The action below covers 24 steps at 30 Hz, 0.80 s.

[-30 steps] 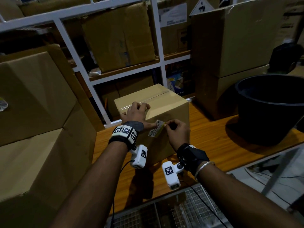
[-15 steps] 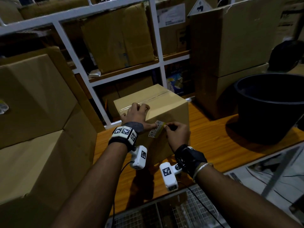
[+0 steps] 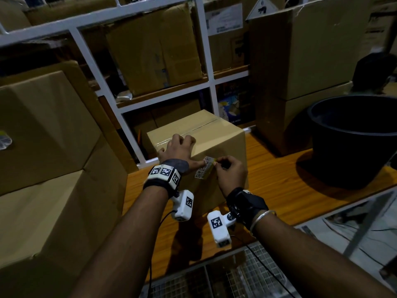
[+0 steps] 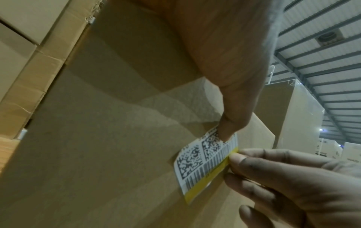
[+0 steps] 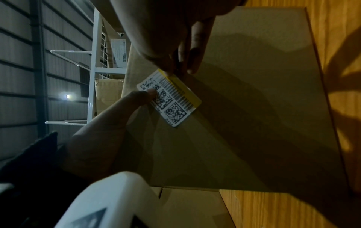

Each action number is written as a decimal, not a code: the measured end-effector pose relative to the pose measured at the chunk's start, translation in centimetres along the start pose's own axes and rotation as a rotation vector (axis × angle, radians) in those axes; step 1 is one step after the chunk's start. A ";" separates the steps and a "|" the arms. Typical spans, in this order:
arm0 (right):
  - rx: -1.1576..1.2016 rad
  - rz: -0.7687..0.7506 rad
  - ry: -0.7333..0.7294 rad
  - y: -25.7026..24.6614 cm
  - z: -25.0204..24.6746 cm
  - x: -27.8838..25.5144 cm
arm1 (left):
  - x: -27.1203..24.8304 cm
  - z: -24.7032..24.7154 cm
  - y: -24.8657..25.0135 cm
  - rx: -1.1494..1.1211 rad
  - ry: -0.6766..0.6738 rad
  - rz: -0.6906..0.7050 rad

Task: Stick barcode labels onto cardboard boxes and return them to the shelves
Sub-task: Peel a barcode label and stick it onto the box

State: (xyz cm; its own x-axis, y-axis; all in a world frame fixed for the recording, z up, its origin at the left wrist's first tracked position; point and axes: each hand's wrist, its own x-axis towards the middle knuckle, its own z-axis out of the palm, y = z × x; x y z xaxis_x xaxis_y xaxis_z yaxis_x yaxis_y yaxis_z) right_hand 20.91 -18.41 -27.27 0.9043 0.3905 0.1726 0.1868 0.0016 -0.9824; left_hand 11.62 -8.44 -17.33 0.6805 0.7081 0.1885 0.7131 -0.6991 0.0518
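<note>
Barcode label (image 4: 207, 163) against box (image 3: 223, 145) side, on counter (image 3: 279, 179). Left hand (image 3: 178, 150) fingers spread on the box top, thumb pinning label's upper end. Right hand (image 3: 231, 173) pinches yellow edge. Label looks thin, floppy, sticky: best held by edges. Box seems stiff, light.

"Where is the left hand (image 3: 178, 150)?"

"It lies on top of the box (image 3: 223, 134), fingers bent over the edge. Its thumb (image 4: 232, 123) points down and presses the label (image 4: 205, 163)."

"And the right hand (image 3: 231, 174)?"

"It pinches the label's yellow edge between thumb and first finger. Both arms reach forward, each with a wrist band."
</note>
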 end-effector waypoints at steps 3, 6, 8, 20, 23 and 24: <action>0.015 0.007 0.010 0.1 0.1 0.0 | 0.0 -0.1 0.0 -0.006 -0.005 0.000; 0.014 0.019 -0.001 0.1 0.0 0.0 | 0.0 -0.1 0.0 -0.017 -0.011 0.001; 0.015 0.013 -0.001 0.0 0.0 0.1 | 0.0 -0.1 0.0 -0.011 -0.019 0.007; -0.015 0.001 -0.032 0.1 0.1 0.5 | -0.1 -0.2 0.1 0.000 -0.035 0.013; -0.008 -0.008 -0.009 0.2 0.1 0.3 | -0.1 -0.2 0.1 -0.004 -0.032 0.010; -0.008 -0.012 -0.005 0.3 0.1 0.3 | 0.0 -0.2 0.1 -0.005 -0.034 0.007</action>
State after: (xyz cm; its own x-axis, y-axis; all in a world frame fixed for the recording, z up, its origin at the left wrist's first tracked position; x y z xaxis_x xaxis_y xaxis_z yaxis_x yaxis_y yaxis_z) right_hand 21.23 -18.24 -27.46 0.9000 0.3952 0.1838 0.2004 -0.0008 -0.9797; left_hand 11.65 -8.57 -17.18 0.6907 0.7062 0.1558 0.7076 -0.7044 0.0559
